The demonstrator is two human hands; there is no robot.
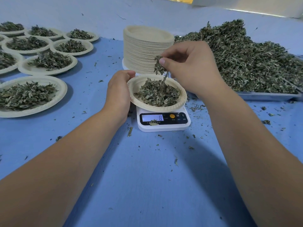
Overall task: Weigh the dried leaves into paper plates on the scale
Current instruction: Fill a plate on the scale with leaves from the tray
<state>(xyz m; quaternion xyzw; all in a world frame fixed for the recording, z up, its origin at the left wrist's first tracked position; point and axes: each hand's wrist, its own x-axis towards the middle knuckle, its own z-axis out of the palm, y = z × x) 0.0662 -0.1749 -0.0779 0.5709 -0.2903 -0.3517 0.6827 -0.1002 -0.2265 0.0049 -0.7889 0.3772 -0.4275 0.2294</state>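
A white digital scale (164,122) stands at the centre of the blue table, its display lit. On it sits a paper plate (180,102) with a heap of dried leaves (158,94). My left hand (118,90) grips the plate's left rim, thumb over the edge. My right hand (191,66) hovers just above the plate and pinches a small tuft of dried leaves (158,65) between thumb and fingers; a few leaves hang down toward the heap.
A tall stack of unused paper plates (147,48) stands behind the scale. A metal tray (268,95) piled with loose dried leaves (246,59) lies to the right. Several filled plates (47,64) cover the left side. Leaf crumbs litter the blue table (147,177).
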